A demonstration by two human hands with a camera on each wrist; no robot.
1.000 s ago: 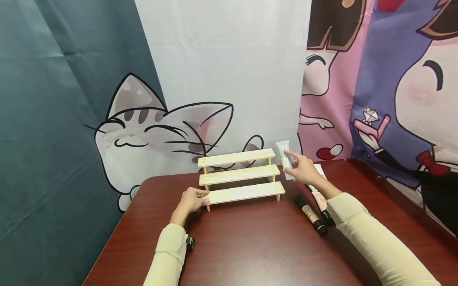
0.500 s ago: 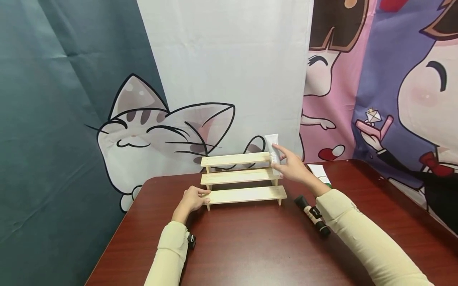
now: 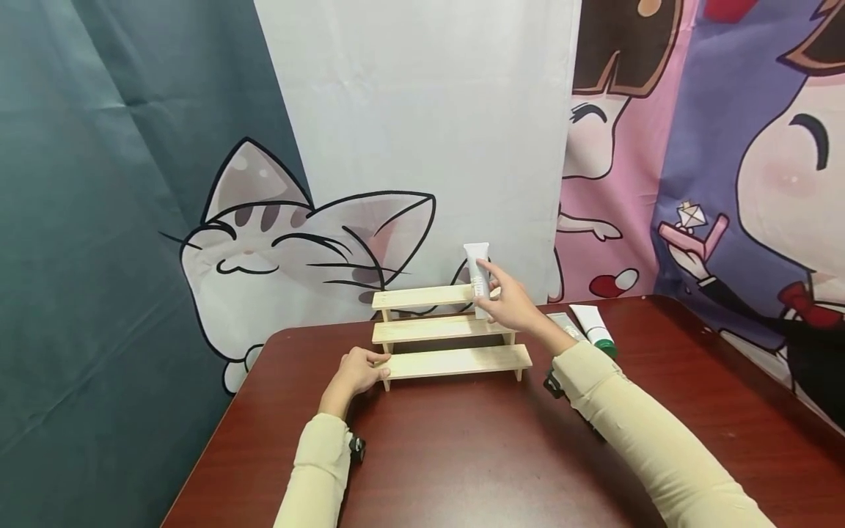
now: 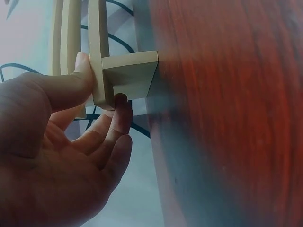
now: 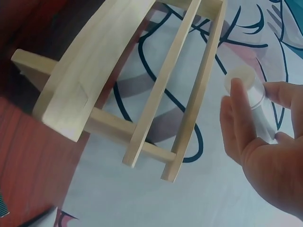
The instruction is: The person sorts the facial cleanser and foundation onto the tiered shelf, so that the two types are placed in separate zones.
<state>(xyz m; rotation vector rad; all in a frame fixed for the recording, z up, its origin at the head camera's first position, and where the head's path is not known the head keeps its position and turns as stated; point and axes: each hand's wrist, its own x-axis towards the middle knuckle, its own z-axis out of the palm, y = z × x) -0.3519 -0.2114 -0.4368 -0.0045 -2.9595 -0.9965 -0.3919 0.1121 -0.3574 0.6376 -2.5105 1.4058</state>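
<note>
A three-tier wooden display rack point(image 3: 455, 361) stands toward the back of the table. My left hand point(image 3: 356, 370) grips the left end of its lowest shelf. In the left wrist view the thumb is against the shelf's upper face point(image 4: 97, 78), with fingertips beneath it. My right hand point(image 3: 515, 302) holds a whitish squeeze tube point(image 3: 477, 268) upright, cap down, between thumb and fingers. From the head, the tube overlaps the right part of the top shelf. The right wrist view shows the tube's pale round cap point(image 5: 240, 78), with fingers around the tube and a gap to the rack.
Right of the rack, a white tube with a green cap point(image 3: 594, 326) lies on the reddish-brown table point(image 3: 449, 455). A grey tube point(image 3: 564, 323) lies beside it, partly behind my right forearm. A printed cloth backdrop point(image 3: 422, 147) hangs close behind the rack.
My right hand has carried the whitish tube leftward, from beside the rack to over its upper shelves. The forearm now covers most of the dark tube. My left hand stays on the rack.
</note>
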